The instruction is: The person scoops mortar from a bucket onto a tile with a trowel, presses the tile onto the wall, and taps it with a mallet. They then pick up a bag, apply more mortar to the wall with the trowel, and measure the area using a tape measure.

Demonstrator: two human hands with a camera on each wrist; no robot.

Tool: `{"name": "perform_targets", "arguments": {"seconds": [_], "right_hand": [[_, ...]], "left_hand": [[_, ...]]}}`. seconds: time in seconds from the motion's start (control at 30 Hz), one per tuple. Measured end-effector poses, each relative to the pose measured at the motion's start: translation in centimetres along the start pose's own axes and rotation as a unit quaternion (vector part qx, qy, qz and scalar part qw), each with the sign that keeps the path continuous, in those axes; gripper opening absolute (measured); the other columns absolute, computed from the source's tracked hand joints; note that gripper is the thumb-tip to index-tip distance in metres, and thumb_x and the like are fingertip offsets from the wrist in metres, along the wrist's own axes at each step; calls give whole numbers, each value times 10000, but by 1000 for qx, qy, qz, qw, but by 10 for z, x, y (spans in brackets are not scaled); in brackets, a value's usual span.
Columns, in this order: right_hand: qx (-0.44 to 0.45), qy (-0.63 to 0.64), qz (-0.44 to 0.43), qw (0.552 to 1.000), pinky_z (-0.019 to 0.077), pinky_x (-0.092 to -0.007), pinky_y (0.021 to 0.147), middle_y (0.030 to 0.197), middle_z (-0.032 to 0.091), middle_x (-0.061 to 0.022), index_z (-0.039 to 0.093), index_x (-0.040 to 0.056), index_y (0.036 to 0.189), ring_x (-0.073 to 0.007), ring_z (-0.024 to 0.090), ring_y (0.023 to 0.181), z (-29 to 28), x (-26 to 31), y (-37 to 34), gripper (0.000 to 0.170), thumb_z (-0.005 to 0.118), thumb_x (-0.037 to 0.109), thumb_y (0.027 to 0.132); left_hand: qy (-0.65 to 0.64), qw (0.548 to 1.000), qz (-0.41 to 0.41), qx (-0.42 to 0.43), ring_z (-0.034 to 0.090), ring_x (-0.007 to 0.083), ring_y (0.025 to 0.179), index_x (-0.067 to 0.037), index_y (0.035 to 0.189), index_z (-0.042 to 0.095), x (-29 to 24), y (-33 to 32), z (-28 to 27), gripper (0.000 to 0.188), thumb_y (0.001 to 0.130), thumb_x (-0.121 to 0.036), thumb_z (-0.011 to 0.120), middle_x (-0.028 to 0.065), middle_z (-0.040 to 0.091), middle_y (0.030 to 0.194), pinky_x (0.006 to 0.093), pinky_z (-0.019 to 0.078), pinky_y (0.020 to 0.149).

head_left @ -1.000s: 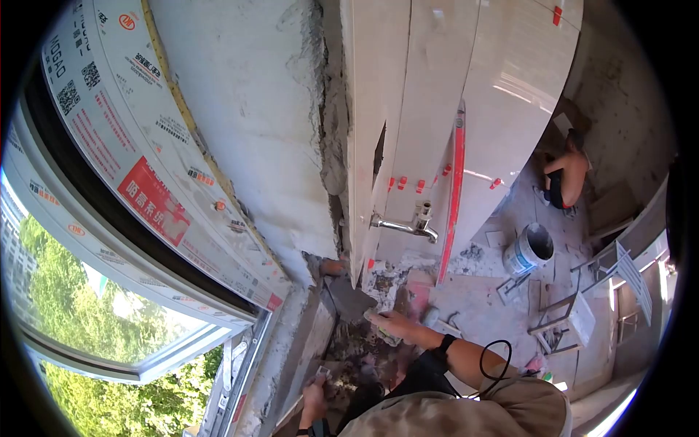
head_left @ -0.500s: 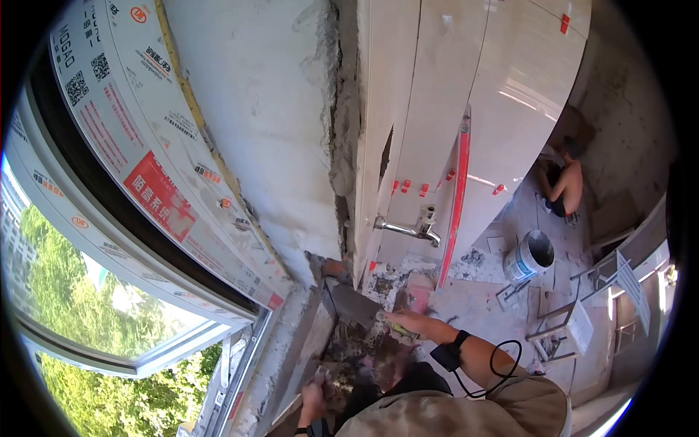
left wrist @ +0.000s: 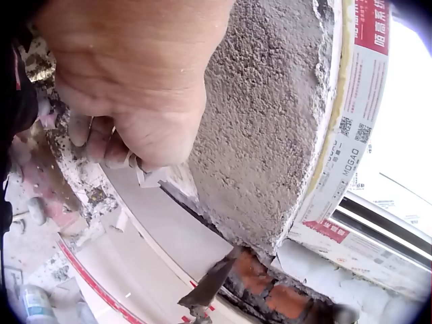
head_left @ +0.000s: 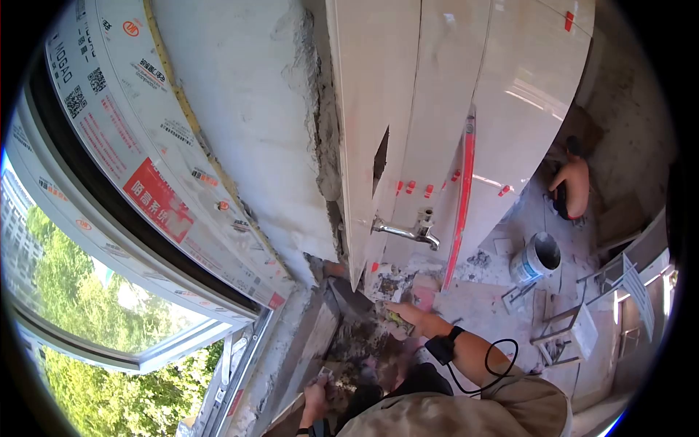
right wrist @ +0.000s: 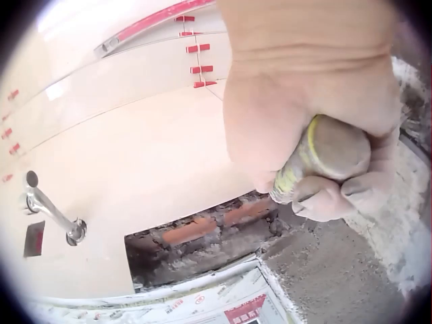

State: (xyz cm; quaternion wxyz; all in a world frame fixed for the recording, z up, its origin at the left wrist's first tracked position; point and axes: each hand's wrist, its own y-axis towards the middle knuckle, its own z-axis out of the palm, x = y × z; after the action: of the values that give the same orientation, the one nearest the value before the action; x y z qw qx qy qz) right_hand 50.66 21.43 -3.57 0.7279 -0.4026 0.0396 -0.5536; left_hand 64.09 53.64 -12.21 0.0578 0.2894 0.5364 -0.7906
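My right hand grips the worn yellow-and-grey handle of a trowel, fingers curled round it. The trowel's grey blade reaches into the low corner below the tiled wall, and the left wrist view catches it as a dark blade near exposed brick. Lower down, by the ledge under the window, my left hand pinches a small white piece between thumb and fingers; most of that piece is hidden by the hand. Rough grey mortar covers the surface beside the left hand.
A chrome tap juts from the tiled wall, with a red straightedge leaning beside it. The window frame stands at left. On the floor at right are a bucket and a stool; a person crouches behind.
The right hand has shifted slightly with the trowel, and its blade has turned from broad to narrower in view. My left hand stays nearly in place. The head view has swayed a little.
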Motion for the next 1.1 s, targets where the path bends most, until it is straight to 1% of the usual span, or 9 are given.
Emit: {"name": "perform_targets", "arguments": {"seconds": [0.13, 0.23, 0.37, 0.47, 0.57, 0.67, 0.97, 1.07, 1.1], "right_hand": [[100, 63, 57, 991, 301, -252, 368, 581, 435, -9, 500, 37, 1012, -103, 378, 409, -1, 2, -13, 388, 380, 405, 985], [-10, -124, -3, 992, 308, -253, 370, 585, 454, -22, 497, 46, 1035, -114, 390, 402, 17, -7, -16, 373, 377, 396, 985], [-174, -521, -104, 829, 416, -321, 423, 653, 563, -96, 548, 11, 892, -167, 545, 478, 52, 1, -15, 483, 415, 472, 953], [-202, -628, -360, 659, 434, -333, 441, 659, 576, -100, 541, 6, 813, -166, 575, 498, -15, -29, 47, 545, 417, 523, 935], [-230, -658, -331, 636, 425, -330, 450, 628, 548, -83, 537, 12, 824, -162, 558, 507, -15, -28, 54, 548, 424, 538, 927], [-197, -503, -139, 830, 428, -337, 479, 619, 528, -70, 540, 0, 806, -169, 548, 538, 18, -4, 28, 578, 449, 562, 908], [-199, -495, -177, 827, 399, -319, 472, 669, 541, -47, 601, 17, 839, -154, 497, 530, 7, 4, 38, 640, 424, 630, 882], [-173, -480, -25, 859, 435, -339, 838, 1016, 624, -123, 612, -32, 1110, -214, 542, 940, 40, 21, 0, 735, 452, 643, 867], [-184, -465, -10, 866, 434, -341, 845, 1028, 623, -125, 610, -32, 1118, -213, 539, 952, 41, 18, -5, 737, 455, 643, 866]], "left_hand": [[9, 1000, -8, 8, 552, 142, 528, -60, 839, 578, -4, -5, 7, 140, 919, -163, 527, 32, 572, 678, 280, 471, 473], [14, 1000, 5, -5, 558, 146, 534, -56, 846, 577, -5, -6, 13, 130, 914, -158, 533, 35, 576, 685, 287, 476, 478], [24, 1000, 9, -10, 565, 152, 544, -55, 845, 565, -3, -2, 14, 117, 908, -149, 539, 39, 577, 694, 297, 485, 482], [30, 999, 14, -5, 570, 158, 559, -55, 840, 553, -1, 4, 11, 112, 907, -144, 538, 41, 573, 696, 304, 500, 494], [21, 999, 22, -14, 576, 163, 577, -58, 845, 545, 0, 0, 11, 104, 908, -140, 532, 41, 570, 698, 306, 508, 504], [-3, 1000, 14, -13, 578, 164, 585, -62, 857, 544, -2, -7, 12, 94, 909, -140, 530, 39, 571, 703, 305, 507, 509], [2, 1000, 20, -13, 586, 176, 606, -49, 872, 584, 5, -3, 3, 104, 899, -138, 538, 53, 606, 734, 315, 499, 549], [7, 999, 24, -24, 575, 155, 584, -75, 873, 573, 0, -4, 6, 105, 911, -168, 545, 34, 600, 733, 298, 481, 507], [7, 999, 25, -27, 573, 153, 583, -75, 872, 575, 2, -1, 5, 106, 912, -168, 546, 33, 601, 733, 299, 479, 503]]}}
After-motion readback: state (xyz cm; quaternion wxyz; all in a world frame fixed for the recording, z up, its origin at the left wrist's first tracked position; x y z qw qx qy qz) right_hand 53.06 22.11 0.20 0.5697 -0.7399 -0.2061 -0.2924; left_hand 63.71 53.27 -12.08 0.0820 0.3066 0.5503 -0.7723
